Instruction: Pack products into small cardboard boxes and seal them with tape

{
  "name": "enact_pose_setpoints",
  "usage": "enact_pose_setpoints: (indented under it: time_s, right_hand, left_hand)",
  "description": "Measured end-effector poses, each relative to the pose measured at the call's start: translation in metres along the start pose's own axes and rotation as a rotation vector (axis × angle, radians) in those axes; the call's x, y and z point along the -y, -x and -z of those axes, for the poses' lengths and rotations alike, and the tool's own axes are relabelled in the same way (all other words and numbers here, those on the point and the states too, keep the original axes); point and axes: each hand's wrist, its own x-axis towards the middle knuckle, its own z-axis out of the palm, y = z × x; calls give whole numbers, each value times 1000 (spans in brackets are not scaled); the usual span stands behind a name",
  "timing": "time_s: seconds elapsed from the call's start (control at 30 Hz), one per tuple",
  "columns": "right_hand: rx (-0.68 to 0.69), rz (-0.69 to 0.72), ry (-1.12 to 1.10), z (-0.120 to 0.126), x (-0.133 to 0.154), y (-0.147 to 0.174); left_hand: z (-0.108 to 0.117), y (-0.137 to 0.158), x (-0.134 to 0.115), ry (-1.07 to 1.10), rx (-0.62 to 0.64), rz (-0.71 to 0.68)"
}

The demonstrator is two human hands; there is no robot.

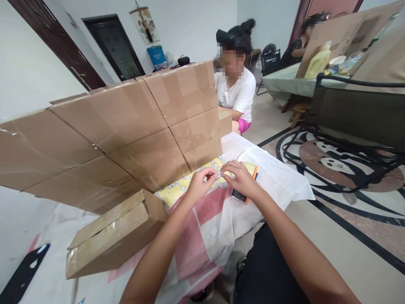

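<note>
1. From where I stand, the small pale piece sits between both hands' fingertips, above the yellow printed strip on the cloth-covered table.
2. The left hand has thumb and forefinger pinched together on the piece. The right hand has bent fingers whose tips meet or nearly meet its other side; I cannot tell whether they grip it.
3. I'd keep the left pinch steady and let the right fingertips work lightly, since something so tiny could easily slip.
4. I'd also stay low over the strip; the white sheet, right of the fingers, has folds that could swallow a dropped piece.
5. The piece's shape is too small and blurred to make out. The orange-edged packet, just below the right fingers, lies partly hidden by that hand.
6. Beyond the left fingers, the stacked taped cartons block what's behind them, and part of the seated co-worker. Far left of the fingers, a dark flat object is cut off.
</note>
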Motion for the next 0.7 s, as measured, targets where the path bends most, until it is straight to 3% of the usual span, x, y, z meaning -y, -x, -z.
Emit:
enact_pose_setpoints:
  time_s: [0.17,0.43,0.7]
  right_hand:
    - [33,-14,4,-9,6,-6]
    - [-30,-148,136,-15,-4,-12]
    - [202,-198,561,-52,5,-28]
  left_hand:
    - [6,9,2,13,-69,52]
    - [36,27,31,66,-368,212]
    - [49,52,35,172,-398,255]
